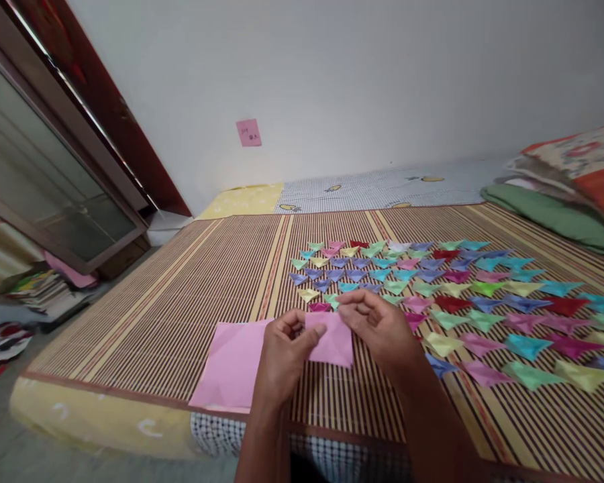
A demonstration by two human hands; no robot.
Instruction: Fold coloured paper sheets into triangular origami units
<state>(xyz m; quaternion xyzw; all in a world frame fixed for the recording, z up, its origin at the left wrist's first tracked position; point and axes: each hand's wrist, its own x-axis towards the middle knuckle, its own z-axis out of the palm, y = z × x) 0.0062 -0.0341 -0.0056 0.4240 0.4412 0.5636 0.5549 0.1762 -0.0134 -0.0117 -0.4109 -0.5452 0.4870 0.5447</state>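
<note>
A folded pink sheet of paper (332, 343) is raised just above the striped mat, creased into a small square. My left hand (286, 355) pinches its left side, the thumb lying across the front of the paper. At the upper right corner, the thumb and fingertips of my right hand (380, 329) close on the edge. Left of my left hand lies a stack of pink paper sheets (231, 365), partly covered by that hand. Rows of small folded paper pieces (453, 288) in many colours spread beyond and to the right of my hands.
The striped mat (181, 288) covers a bed against a white wall (357, 87). A pink note (248, 133) is stuck to the wall. Folded bedding (548, 215) is piled at the right. A glass-panelled door (50, 154) and a pile of books (40, 292) are at the left.
</note>
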